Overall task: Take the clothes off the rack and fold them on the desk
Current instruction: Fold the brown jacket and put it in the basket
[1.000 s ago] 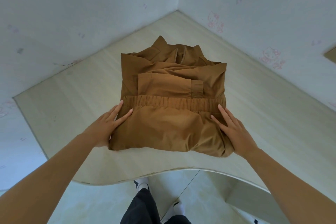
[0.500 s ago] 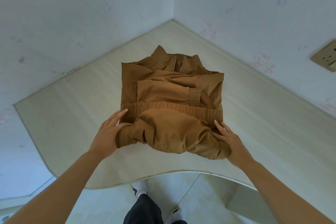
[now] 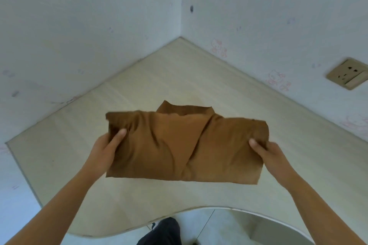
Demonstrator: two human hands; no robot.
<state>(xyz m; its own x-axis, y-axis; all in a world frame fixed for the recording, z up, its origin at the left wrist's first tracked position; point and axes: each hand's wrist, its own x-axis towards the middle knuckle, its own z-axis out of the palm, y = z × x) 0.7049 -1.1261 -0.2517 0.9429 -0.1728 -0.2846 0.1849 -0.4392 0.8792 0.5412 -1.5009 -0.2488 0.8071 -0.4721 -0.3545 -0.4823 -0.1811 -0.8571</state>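
The left hand (image 3: 102, 152) is closed on the left end of the folded brown garment (image 3: 179, 145), thumb laid on top and fingers hidden beneath. The right hand (image 3: 273, 155) is clamped on the opposite end in the same way. By this two-ended hold the layers are presumably prevented from slipping apart while the bundle is turned or shifted. The garment is held over the middle of the desk (image 3: 199, 77), seemingly lifted, though contact underneath cannot be judged. Bare desktop is seen on every side. The far corner is closed by two walls (image 3: 89, 26), a wall socket (image 3: 347, 74) is set to the right, and the curved front edge lies nearest the body.
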